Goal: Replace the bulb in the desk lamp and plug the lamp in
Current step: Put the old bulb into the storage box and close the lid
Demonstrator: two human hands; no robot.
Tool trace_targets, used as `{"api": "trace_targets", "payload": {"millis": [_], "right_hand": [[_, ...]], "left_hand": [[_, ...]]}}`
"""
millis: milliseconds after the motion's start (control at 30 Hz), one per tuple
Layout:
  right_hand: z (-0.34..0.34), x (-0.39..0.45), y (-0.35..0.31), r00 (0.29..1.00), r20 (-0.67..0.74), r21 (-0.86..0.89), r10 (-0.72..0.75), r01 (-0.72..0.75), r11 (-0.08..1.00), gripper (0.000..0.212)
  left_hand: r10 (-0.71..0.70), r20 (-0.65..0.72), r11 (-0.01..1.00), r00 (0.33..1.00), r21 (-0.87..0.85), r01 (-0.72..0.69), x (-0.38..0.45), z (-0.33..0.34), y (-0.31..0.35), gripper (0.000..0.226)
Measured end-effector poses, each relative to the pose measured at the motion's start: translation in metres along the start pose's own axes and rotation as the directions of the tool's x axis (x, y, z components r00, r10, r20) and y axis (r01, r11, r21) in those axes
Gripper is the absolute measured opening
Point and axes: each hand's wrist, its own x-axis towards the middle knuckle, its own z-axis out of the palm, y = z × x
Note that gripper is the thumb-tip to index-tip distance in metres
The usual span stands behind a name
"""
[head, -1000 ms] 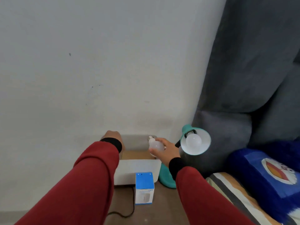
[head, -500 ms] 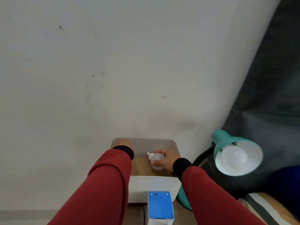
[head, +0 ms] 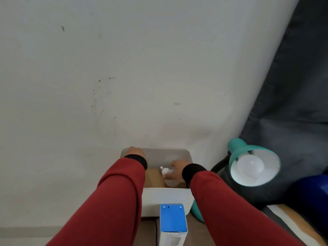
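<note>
A white bin (head: 166,197) stands against the wall. My right hand (head: 177,170) is down inside it, fingers wrapped on a white bulb (head: 167,175) whose metal screw base points left. My left hand (head: 135,151) grips the bin's far left rim. To the right stands a teal desk lamp (head: 248,157), its shade tilted toward me with a round white bulb (head: 250,166) seated in the socket. Its teal base (head: 196,211) peeks out beside the bin. A blue and white bulb box (head: 173,222) stands upright in front of the bin.
A pale wall (head: 124,77) rises right behind the bin. A dark grey curtain (head: 292,95) hangs at the right, behind the lamp. Blue fabric (head: 312,190) and a striped cloth (head: 291,226) lie at the lower right.
My right hand has carried the bulb from above the bin's right side down into the bin. The view has shifted closer and to the left. My left hand stays on the rim.
</note>
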Motion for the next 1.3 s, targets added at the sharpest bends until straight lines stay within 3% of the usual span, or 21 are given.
{"api": "trace_targets", "payload": {"millis": [200,500,867,1100,1233,1300], "right_hand": [[-0.032,-0.038,-0.016,0.998,-0.043,-0.364,-0.050,0.030,0.931,0.049],[-0.072,-0.131,-0.034,0.984,-0.149,-0.458,-0.102,0.023,0.889,0.047],[-0.049,-0.239,-0.019,0.975,-0.210,-0.437,-0.079,-0.021,0.899,0.054],[0.029,-0.279,0.012,0.977,-0.202,-0.393,-0.068,-0.018,0.919,0.052],[0.096,-0.280,0.034,0.979,-0.178,-0.263,-0.094,0.045,0.964,0.044],[0.129,-0.285,0.047,0.975,-0.203,-0.113,-0.091,0.069,0.991,0.047]], "left_hand": [[-0.069,-0.022,0.998,0.997,-0.002,0.069,-0.033,-0.032,0.000,0.028],[-0.066,-0.153,0.997,0.986,0.018,0.069,-0.109,-0.084,-0.006,0.025],[-0.091,-0.157,0.994,0.983,0.045,0.099,-0.222,-0.082,-0.027,0.036],[-0.072,-0.078,0.997,0.994,-0.003,0.072,-0.270,-0.005,-0.040,0.043],[-0.095,-0.039,0.985,0.995,-0.147,0.088,-0.297,0.063,-0.039,0.054],[-0.111,-0.029,0.946,0.993,-0.311,0.097,-0.313,0.098,-0.038,0.055]]}}
